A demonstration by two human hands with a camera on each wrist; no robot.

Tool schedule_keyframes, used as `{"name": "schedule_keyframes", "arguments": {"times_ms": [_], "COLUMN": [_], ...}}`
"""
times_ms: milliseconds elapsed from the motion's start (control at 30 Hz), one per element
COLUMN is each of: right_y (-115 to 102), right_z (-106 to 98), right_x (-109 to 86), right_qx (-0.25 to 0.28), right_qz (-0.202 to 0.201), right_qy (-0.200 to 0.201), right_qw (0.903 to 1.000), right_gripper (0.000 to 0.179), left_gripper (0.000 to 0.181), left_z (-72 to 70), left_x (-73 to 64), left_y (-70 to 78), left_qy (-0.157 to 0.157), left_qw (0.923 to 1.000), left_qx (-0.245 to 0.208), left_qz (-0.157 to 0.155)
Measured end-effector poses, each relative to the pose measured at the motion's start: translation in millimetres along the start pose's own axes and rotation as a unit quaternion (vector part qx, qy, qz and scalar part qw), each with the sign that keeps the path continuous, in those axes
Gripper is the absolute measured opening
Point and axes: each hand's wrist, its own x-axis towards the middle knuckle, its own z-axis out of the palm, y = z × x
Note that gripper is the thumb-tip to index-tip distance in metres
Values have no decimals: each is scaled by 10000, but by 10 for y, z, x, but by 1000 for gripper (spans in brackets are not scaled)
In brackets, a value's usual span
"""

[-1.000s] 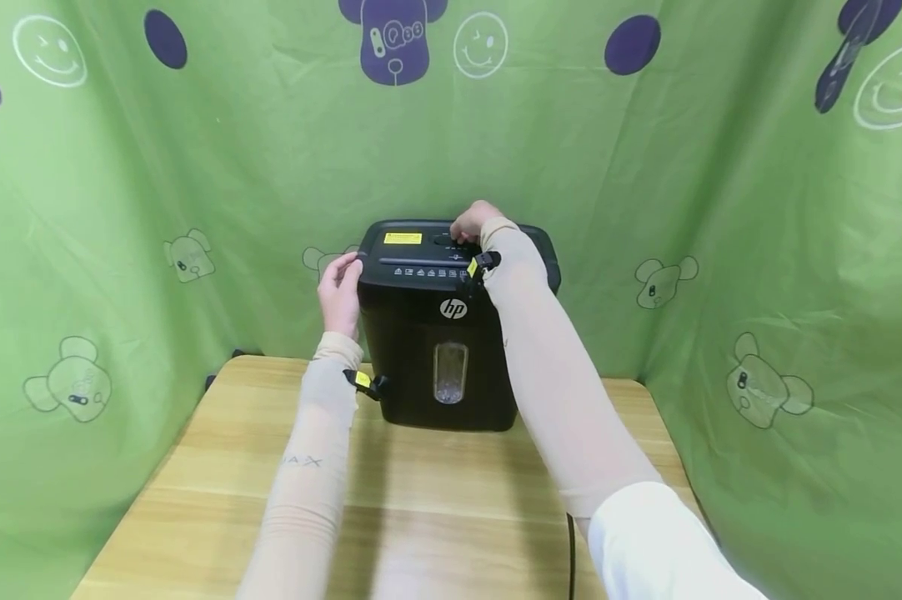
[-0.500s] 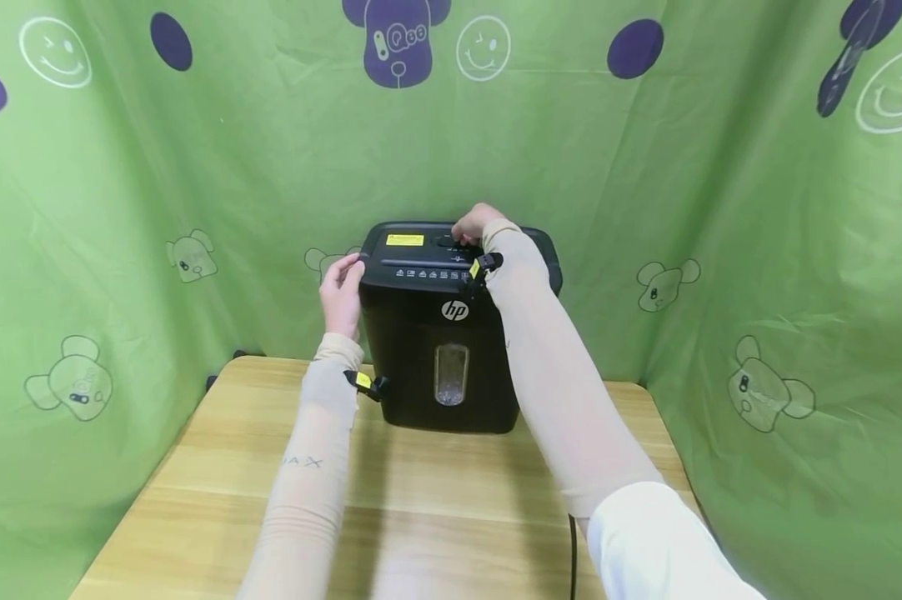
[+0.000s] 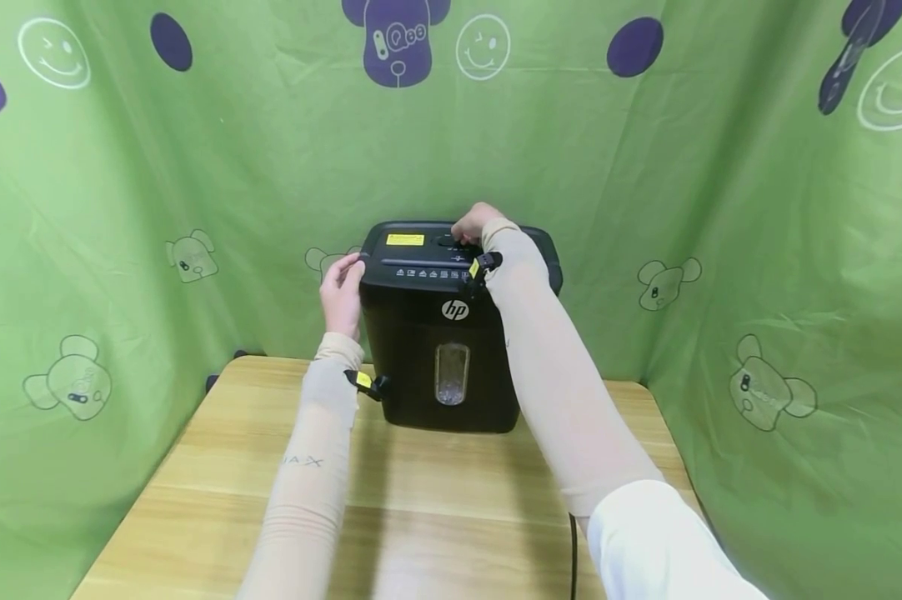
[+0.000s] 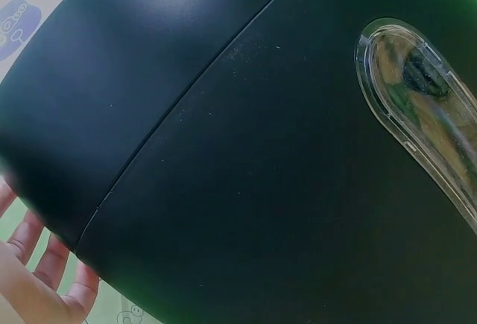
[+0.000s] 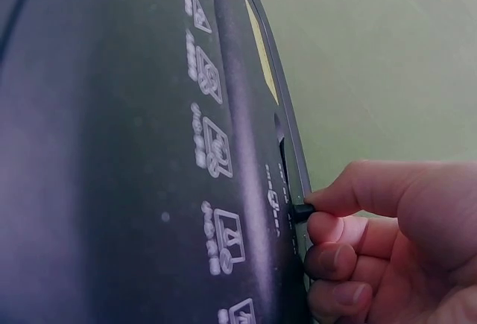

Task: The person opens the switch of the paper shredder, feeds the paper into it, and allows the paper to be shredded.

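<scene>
A black HP paper shredder (image 3: 406,350) stands upright at the back of the wooden table. My right hand (image 3: 476,223) is over the right part of its top. In the right wrist view, thumb and index finger pinch a small black slide switch (image 5: 302,212), while the other fingers are curled against the top. My left hand (image 3: 341,292) rests at the shredder's upper left side, fingertips touching its edge; in the left wrist view its fingers (image 4: 52,261) lie along the side, slightly bent. The clear front window (image 3: 452,375) shows some shredded bits low down.
The wooden table (image 3: 451,500) extends in front of the shredder. A black cable (image 3: 573,554) runs along it under the right arm. Green patterned cloth (image 3: 271,150) hangs close behind and at both sides.
The view has shifted very slightly. Both hands and the shredder otherwise keep their places.
</scene>
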Motion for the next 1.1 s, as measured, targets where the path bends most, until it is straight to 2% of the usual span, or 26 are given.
{"name": "schedule_keyframes", "arguments": {"times_ms": [233, 400, 667, 933, 1100], "right_y": [-12, -26, -15, 27, 64], "right_z": [20, 41, 18, -22, -74], "right_x": [24, 24, -31, -55, -112], "right_qx": [-254, -4, 286, 165, 390], "right_qz": [16, 1, -19, -64, -131], "right_qy": [225, 117, 96, -63, -219], "right_qw": [9994, 9999, 9995, 9998, 9989], "right_gripper": [18, 19, 16, 19, 16], "left_gripper": [29, 30, 30, 31, 31], "left_z": [-31, -61, -37, 11, 23], "left_x": [-7, -12, -29, -27, -20], "left_y": [-3, 6, 32, 14, -10], "left_qy": [48, 120, 54, 88, 89], "left_qw": [10000, 9999, 10000, 9999, 9999], "left_qx": [3, -18, -8, -90, -31], "left_qz": [29, 49, 17, 95, 60]}}
